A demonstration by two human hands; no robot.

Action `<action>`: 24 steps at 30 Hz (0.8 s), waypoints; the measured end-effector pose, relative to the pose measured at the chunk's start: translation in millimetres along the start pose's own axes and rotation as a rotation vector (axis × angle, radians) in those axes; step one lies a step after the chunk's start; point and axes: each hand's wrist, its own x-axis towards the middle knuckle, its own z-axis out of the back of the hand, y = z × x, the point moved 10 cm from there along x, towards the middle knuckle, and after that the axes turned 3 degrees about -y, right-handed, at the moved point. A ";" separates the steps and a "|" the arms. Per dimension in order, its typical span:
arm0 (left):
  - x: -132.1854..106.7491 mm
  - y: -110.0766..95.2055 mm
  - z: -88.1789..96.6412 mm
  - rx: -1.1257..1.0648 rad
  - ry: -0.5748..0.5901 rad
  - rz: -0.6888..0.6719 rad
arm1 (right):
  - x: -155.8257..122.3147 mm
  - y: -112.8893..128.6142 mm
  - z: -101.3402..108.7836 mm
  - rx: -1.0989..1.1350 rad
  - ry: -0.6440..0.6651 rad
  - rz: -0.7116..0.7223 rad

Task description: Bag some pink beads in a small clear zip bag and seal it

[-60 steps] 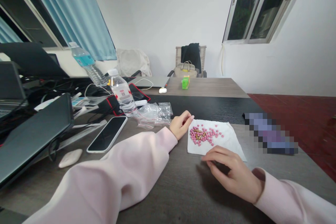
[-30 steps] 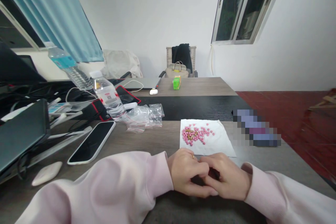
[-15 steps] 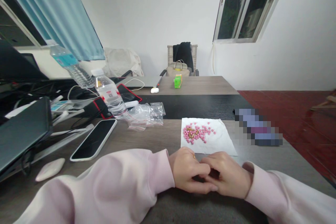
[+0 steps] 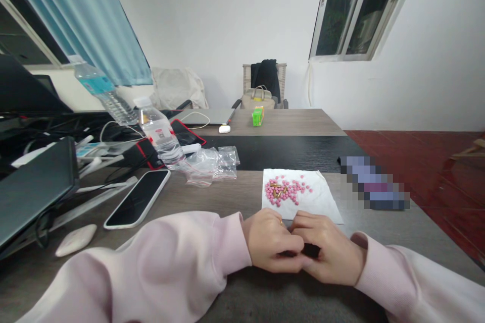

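I count two hands, one left hand (image 4: 271, 247) and one right hand (image 4: 326, 250). Just beyond the fingers lies one napkin (image 4: 322, 197) with pink tablets (image 4: 291, 189), too many for me to number, and a few brown capsules (image 4: 278, 193). Left of the fingers: one phone (image 4: 138, 198), two water bottles (image 4: 161, 133), and several clear bags (image 4: 212, 161), number unclear. Far beyond: one green box (image 4: 257, 116).

The grey-brown wood-grain table (image 4: 212, 197) in front of me carries a white paper tissue (image 4: 326, 202) at twelve o'clock and crumpled clear plastic bags (image 4: 212, 161) at eleven. A white-edged black phone (image 4: 138, 204) lies face-up at ten, and a white oval case (image 4: 76, 239) at nine.
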 end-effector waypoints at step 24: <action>-84.3 178.5 80.0 0.632 0.737 1.027 | 5.0 6.4 17.3 0.022 -0.139 -0.033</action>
